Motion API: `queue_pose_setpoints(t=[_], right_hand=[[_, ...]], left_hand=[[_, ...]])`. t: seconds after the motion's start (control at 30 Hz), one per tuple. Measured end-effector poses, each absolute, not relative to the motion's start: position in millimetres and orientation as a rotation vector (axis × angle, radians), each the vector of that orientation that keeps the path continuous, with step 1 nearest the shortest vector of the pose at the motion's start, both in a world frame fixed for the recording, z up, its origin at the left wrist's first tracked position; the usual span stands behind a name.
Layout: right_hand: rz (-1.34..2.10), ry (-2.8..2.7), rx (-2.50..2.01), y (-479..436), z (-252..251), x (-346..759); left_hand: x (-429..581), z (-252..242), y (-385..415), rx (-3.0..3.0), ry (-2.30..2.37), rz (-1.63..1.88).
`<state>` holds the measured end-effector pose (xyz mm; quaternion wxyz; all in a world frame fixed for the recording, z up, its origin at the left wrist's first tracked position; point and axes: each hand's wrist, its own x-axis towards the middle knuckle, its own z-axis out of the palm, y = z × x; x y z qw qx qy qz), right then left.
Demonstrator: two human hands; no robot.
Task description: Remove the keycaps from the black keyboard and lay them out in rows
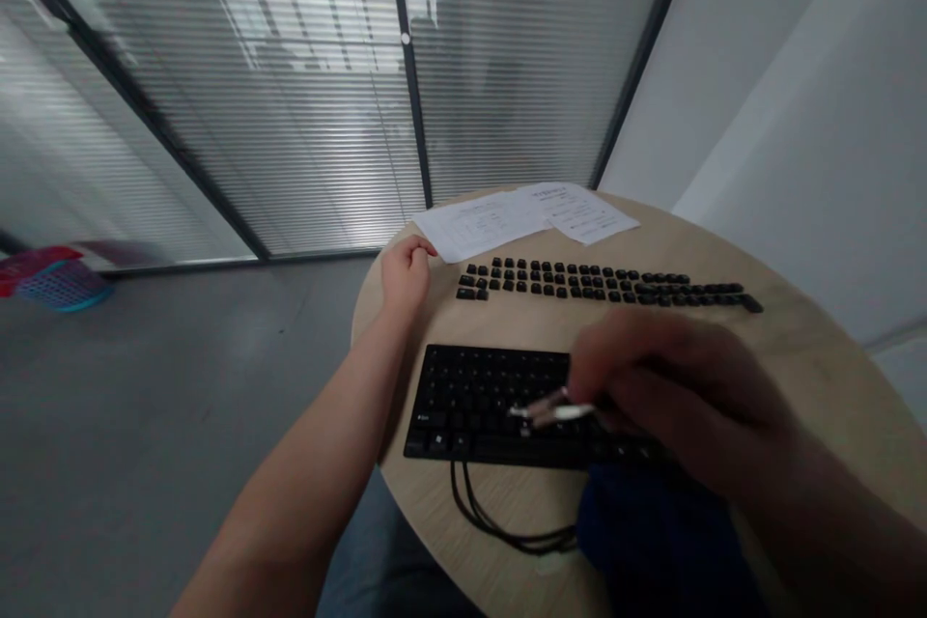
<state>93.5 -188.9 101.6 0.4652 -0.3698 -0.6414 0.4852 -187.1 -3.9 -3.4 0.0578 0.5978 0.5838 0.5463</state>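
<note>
Several dozen black keycaps (598, 282) have been laid out in rows on the bench (811, 367), beyond the black keyboard (499, 406), which is set near the bench's close edge and partly covered by the right hand (659, 386). The work is judged partly done: some caps, including the Windows-logo key (438, 440), are seen seated in the lower rows, while the upper rows look bare. Whether caps are being removed or fitted cannot be told. A small metal tool (554, 410), blurred, is pinched by the right hand; the left hand (407, 275) is curled beside the printed sheets (478, 227), its grip unclear. Apart from the Windows logo, no brand or printed text can be read.
</note>
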Motion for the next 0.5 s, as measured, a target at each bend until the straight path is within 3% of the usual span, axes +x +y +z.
queue_pose_setpoints(t=[0.23, 0.5], right_hand=[[1.769, -1.74, -0.941, -138, 35, 59], [1.536, -1.65, -0.939, -145, 1, 48]], left_hand=[[-186, -4, -2, 1.844, 1.774, 1.563], [-183, -5, 1, 1.9, 1.743, 1.499]])
